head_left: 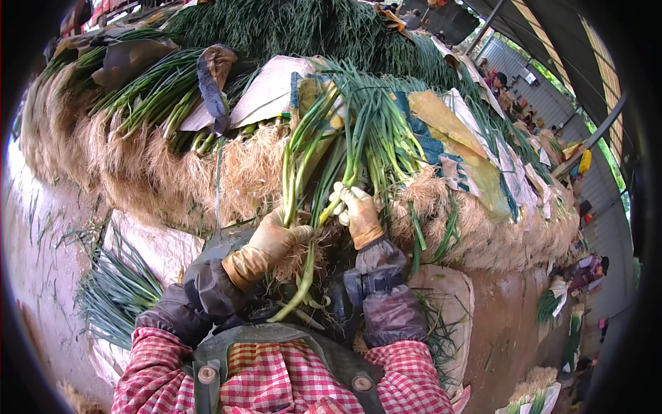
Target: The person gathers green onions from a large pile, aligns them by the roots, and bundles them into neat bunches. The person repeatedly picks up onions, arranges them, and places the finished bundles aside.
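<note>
My left hand (pixel 267 243), in a pale, dirt-stained glove, is closed round a few green onions (pixel 292 165) whose green stalks point away from me and whose roots hang below the fist. Gloved likewise, my right hand (pixel 361 215) pinches a yellowish green onion stalk (pixel 327 213) just right of the left hand. Between my wrists and over my lap dangles a loose pale-green leaf (pixel 303 290). Right behind the right hand, more green onions (pixel 379 152) lie fanned over the pile, roots toward me. My fingertips partly hide the pinched stalk.
A long heap of green onions with shaggy tan roots (pixel 165 155) spans the space before me, partly covered by paper and plastic sheets (pixel 455 141). Dark-green leaves (pixel 124 286) lie at my left on pale sheeting. Other people (pixel 589 272) sit far right.
</note>
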`<act>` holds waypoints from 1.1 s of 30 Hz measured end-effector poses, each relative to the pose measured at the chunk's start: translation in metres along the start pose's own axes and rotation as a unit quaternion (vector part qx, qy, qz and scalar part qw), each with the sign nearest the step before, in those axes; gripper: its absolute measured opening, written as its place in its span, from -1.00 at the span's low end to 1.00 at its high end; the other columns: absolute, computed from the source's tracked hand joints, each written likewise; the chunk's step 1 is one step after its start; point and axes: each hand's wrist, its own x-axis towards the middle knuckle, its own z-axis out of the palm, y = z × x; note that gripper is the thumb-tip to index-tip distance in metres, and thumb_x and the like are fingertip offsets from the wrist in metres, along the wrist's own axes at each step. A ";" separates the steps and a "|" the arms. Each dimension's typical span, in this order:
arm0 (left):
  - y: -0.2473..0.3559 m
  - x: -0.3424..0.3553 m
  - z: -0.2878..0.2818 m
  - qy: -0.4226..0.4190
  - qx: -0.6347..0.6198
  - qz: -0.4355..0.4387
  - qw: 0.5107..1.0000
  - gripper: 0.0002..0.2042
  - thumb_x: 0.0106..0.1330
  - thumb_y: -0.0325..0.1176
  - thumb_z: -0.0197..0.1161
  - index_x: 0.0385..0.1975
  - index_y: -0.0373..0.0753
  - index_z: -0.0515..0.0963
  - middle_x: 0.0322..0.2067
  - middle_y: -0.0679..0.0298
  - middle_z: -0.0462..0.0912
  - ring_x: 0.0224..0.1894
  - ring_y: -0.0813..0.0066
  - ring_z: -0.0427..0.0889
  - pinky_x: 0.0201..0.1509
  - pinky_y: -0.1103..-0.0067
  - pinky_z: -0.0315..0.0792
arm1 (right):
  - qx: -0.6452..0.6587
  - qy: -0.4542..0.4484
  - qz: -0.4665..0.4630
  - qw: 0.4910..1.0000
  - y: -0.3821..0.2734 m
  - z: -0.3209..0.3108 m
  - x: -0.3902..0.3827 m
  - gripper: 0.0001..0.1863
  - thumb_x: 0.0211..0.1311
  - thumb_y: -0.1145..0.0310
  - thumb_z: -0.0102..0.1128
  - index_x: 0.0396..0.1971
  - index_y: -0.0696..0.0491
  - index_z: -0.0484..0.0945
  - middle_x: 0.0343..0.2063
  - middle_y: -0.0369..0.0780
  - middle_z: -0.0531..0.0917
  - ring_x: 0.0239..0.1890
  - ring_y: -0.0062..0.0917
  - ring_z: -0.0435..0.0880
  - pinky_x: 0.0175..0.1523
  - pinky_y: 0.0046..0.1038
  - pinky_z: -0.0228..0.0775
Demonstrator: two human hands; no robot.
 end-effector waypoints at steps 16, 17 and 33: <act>-0.016 -0.004 0.010 0.009 0.041 -0.003 0.999 -0.79 0.13 -0.64 0.31 -0.26 -0.28 0.51 -0.43 0.39 0.58 -0.44 0.64 0.53 -0.36 0.70 0.44 | -0.186 0.229 -0.170 0.940 -0.049 0.021 -0.086 -0.75 0.42 0.20 -0.01 -0.15 0.07 0.48 -0.42 -0.31 0.61 -0.46 -0.70 0.55 -0.43 -0.68 0.42; -0.016 -0.006 0.013 -0.024 0.051 0.005 0.998 -0.82 0.13 -0.64 0.30 -0.31 -0.27 0.51 -0.43 0.42 0.56 -0.39 0.66 0.51 -0.29 0.70 0.44 | -0.160 0.183 -0.166 0.956 -0.035 0.017 -0.078 -0.73 0.40 0.19 0.03 -0.12 0.08 0.47 -0.39 -0.31 0.61 -0.44 -0.69 0.56 -0.43 -0.66 0.43; -0.018 0.001 0.008 0.114 0.078 0.037 0.990 -0.75 0.18 -0.57 0.30 -0.14 -0.35 0.49 -0.42 0.32 0.62 -0.44 0.61 0.57 -0.36 0.66 0.51 | -0.184 0.145 -0.239 0.942 -0.031 0.030 -0.140 -0.70 0.44 0.26 -0.06 -0.08 0.20 0.47 -0.44 -0.23 0.58 -0.53 -0.62 0.55 -0.43 -0.62 0.44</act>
